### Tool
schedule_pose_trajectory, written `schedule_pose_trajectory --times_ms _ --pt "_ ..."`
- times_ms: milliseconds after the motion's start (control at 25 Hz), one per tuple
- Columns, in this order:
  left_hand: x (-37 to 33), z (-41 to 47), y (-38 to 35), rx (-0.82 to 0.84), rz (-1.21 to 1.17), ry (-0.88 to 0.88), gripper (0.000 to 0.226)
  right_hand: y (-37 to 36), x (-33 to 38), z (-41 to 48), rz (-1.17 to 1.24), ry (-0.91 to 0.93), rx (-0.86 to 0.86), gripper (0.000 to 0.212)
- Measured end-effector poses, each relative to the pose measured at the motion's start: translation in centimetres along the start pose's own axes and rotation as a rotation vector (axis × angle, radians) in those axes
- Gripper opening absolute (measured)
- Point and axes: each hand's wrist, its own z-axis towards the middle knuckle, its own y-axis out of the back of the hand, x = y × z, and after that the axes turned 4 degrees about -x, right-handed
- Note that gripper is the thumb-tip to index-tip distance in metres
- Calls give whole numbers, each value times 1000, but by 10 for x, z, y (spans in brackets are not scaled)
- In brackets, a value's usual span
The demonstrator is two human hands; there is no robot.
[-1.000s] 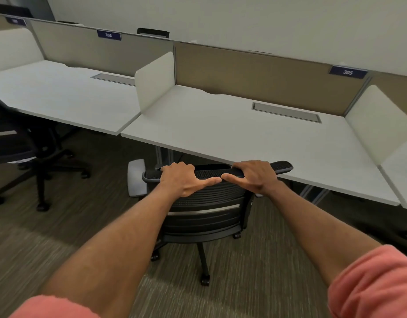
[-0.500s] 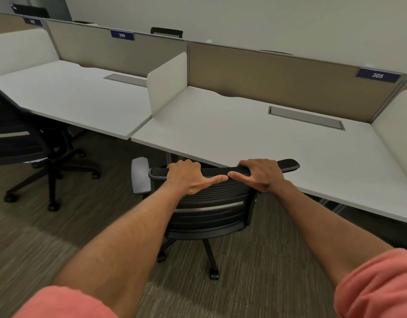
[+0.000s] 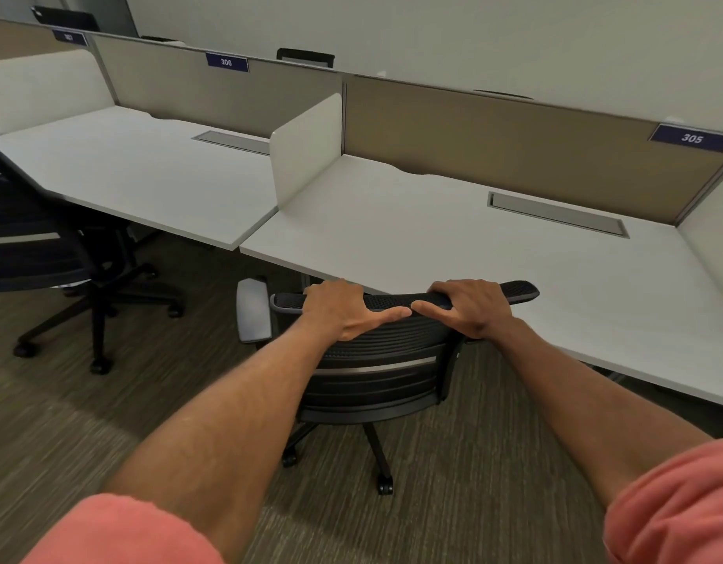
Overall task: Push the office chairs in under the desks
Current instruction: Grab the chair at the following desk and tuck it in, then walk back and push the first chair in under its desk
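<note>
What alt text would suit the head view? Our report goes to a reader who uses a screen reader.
Both hands, left hand and right hand, grip the top edge of a black mesh office chair at the front edge of the white desk labelled 305. A second black chair stands at the neighbouring desk labelled 306.

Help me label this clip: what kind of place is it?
Most likely an open-plan office: white desks split by partition panels, numbered tags such as 305, and wheeled office chairs on carpet.
</note>
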Motion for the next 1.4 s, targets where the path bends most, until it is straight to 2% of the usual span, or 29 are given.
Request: schedule_pose_trajectory --times_ms 120,280,440,560,760,960,1080,1400 --pt "2 0 -4 14 -2 26 105 1 3 0 6 -1 37 97" --pt "-2 -5 1 68 -29 70 120 9 3 2 71 -20 177 100" --pt "1 -23 12 78 41 113 108 17 21 -5 173 -62 203 101" --pt "10 -46 26 46 64 133 101 26 45 -13 162 -96 211 99" --pt "23 -104 55 -38 164 214 93 53 101 -27 150 -10 146 94" --pt "51 -174 68 -73 178 336 89 61 175 -43 141 123 114 98" --pt "85 -225 74 -85 205 432 89 59 236 -46 156 227 152 102" --pt "215 -356 89 -21 224 669 91 41 423 -46 218 427 169 91"
